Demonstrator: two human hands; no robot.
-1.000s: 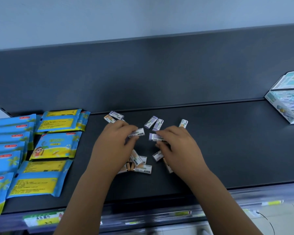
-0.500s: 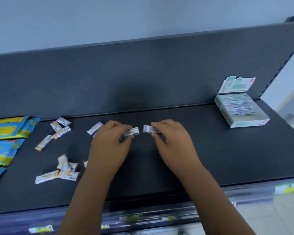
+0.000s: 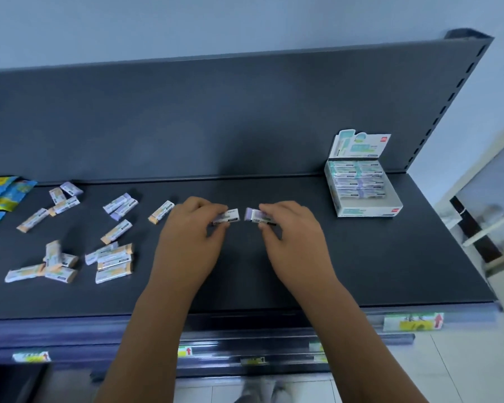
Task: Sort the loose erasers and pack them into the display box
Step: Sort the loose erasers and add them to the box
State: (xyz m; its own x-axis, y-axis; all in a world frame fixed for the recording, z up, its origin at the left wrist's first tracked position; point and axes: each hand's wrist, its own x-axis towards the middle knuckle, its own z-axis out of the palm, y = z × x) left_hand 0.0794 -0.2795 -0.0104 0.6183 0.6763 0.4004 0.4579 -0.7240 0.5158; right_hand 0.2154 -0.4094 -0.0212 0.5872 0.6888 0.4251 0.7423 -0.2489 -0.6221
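Left hand (image 3: 186, 242) at the middle of the shelf (image 3: 376, 271), thumb and fingertips pinching a white-sleeved eraser (image 3: 230, 215). Right hand (image 3: 291, 239) just beside it, pinching a purple-ended eraser (image 3: 255, 214) the same way. The two erasers are end to end, a narrow gap between them.

Display box (image 3: 370, 211) at the back right corner, lid flap upright. Rows of packed erasers (image 3: 357, 178) fill its rear part.

Loose erasers (image 3: 111, 257) are scattered over the left half, some overlapping. Blue-and-yellow packets (image 3: 3, 193) sit at the left edge.
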